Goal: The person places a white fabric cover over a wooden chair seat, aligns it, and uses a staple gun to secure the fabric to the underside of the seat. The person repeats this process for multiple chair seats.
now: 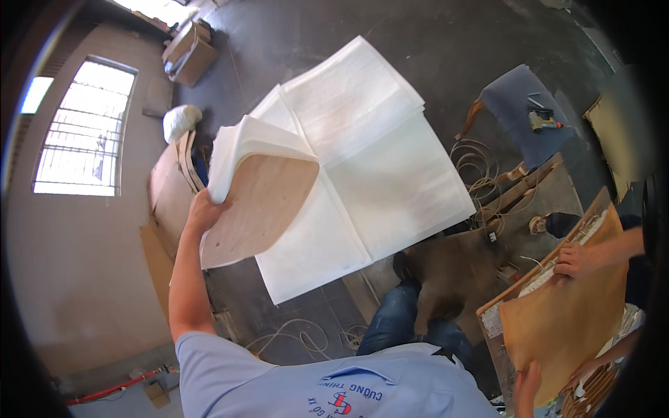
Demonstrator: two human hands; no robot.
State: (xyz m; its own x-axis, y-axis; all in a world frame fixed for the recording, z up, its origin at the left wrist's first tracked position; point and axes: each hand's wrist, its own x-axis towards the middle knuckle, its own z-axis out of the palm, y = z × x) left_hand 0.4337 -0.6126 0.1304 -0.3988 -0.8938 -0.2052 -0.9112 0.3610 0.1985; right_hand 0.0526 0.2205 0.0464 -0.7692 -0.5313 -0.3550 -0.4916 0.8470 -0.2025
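My left hand (203, 210) is closed round the edge of a thin, rounded plywood panel (272, 195), where white cloth folds over it. A large white cloth sheet (390, 160) with crease lines spreads behind and to the right of the panel. At the lower right, my right hand (527, 382) grips the lower edge of a tan leather-like cover (557, 320). That cover lies over a wood-edged panel with white padding showing along its side. Another person's hand (577, 260) presses on its upper part, and a second hand (585, 369) is near its lower right.
A blue-grey padded seat (516, 104) with a yellow-black power drill (543, 122) on it lies at the far right. Coiled hose (477, 164) and wooden pieces are below it. Curved boards (171, 167) lean by the left wall; cardboard boxes (191, 54) stand at the back.
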